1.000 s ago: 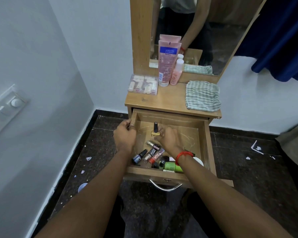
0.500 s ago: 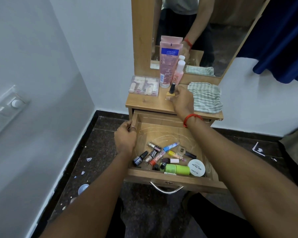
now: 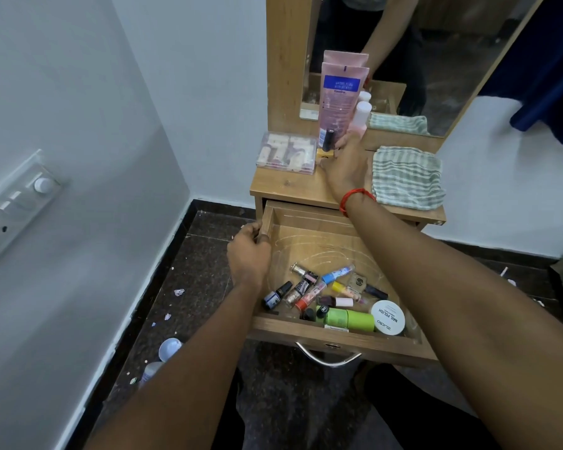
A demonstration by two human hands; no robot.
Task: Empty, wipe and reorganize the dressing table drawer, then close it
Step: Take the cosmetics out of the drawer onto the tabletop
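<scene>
- Nearest, on the dark floor (image 3: 189, 287) left of the table, lie pale scraps and a pale blue round lid (image 3: 169, 349)
- The drawer (image 3: 387, 349) stands pulled out toward the person, with a curved metal handle (image 3: 327, 358) on its near front
- Its contents crowd the near end: a white round jar (image 3: 388, 317) at the right, a green tube (image 3: 350, 319) on its side just left of it, and a jumble of small nail polish bottles (image 3: 306, 287) spreading to the left; pale curved scratches mark the wooden floor further in
- The left hand (image 3: 249, 254) clasps the top edge of the drawer's left wall toward its far end, fingers curled over the rim
- The right hand (image 3: 346, 167), a red thread (image 3: 355, 198) at its wrist, reaches over the drawer to the dressing table (image 3: 290, 190) top and pinches a gold-based bottle (image 3: 326, 145) with a black cap, held upright; whether its base rests on the wood cannot be told
- That bottle sits just right of a clear plastic case (image 3: 286, 153) and in front of a tall pink tube (image 3: 340, 95)
- A folded striped cloth (image 3: 407, 177) lies at the right of the tabletop, just beside the right hand
- A small pink bottle (image 3: 360, 116) with a white cap stands right of the pink tube, against the mirror (image 3: 436, 60)
</scene>
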